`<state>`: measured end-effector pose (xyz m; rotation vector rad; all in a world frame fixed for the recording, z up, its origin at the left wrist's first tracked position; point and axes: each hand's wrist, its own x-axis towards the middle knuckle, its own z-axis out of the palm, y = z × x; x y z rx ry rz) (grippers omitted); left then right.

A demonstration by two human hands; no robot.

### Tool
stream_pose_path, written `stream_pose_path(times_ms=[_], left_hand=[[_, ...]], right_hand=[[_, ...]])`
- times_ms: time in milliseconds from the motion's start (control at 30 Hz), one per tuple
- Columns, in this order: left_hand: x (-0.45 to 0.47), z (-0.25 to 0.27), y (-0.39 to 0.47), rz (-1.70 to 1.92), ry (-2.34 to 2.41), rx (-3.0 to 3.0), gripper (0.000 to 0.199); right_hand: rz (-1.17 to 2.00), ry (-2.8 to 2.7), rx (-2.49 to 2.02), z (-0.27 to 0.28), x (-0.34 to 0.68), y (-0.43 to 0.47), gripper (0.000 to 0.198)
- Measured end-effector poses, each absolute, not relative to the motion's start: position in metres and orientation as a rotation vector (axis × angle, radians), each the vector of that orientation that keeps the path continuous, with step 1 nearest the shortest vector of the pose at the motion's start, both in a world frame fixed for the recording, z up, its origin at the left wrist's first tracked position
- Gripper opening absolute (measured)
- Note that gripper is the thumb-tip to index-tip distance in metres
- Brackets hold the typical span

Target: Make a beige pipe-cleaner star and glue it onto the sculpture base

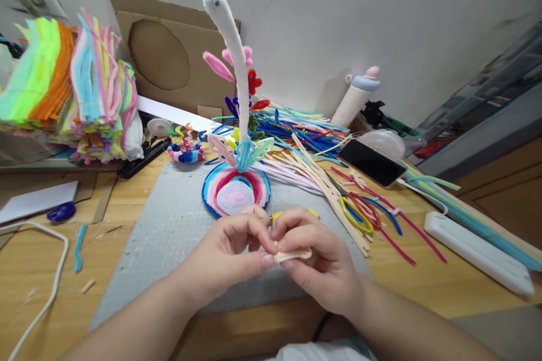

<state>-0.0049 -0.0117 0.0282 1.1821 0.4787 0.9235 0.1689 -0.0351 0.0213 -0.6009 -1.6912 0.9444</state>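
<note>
My left hand (231, 251) and my right hand (322, 256) meet above the front of the grey cutting mat (148, 248). Between their fingertips is a small folded piece of cream pipe cleaner (294, 255), pinched by both; part of it is hidden by the fingers. Just beyond the hands lies a round coil base (235, 197) of blue, pink and white pipe cleaners. Behind it rises a tall white fuzzy stem (235, 39) with pink, red and green flower shapes around it. A yellow object (277, 215) is mostly hidden behind my fingers.
Scissors with yellow and red handles (355, 214) lie to the right, near loose cream pipe cleaners (311, 166). Further right are a phone (372, 162) and a white power strip (478, 254). Bundled pipe cleaners (38, 79) stand at the left; a white cable (63, 259) crosses the table.
</note>
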Motion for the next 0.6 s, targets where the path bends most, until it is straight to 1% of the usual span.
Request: stream_pose_path(times_ms=[233, 600], left_hand=[[-0.0035, 0.0293, -0.0129, 0.883, 0.441, 1.136, 0.01], [-0.0026, 0.029, -0.0118, 0.903, 0.488, 1.225, 0.017]], right_hand=[[0.989, -1.678, -0.622, 0.0243, 0.1687, -0.0357, 0.013], [1.025, -1.685, -0.625, 0.0226, 0.1692, -0.0339, 0.014]])
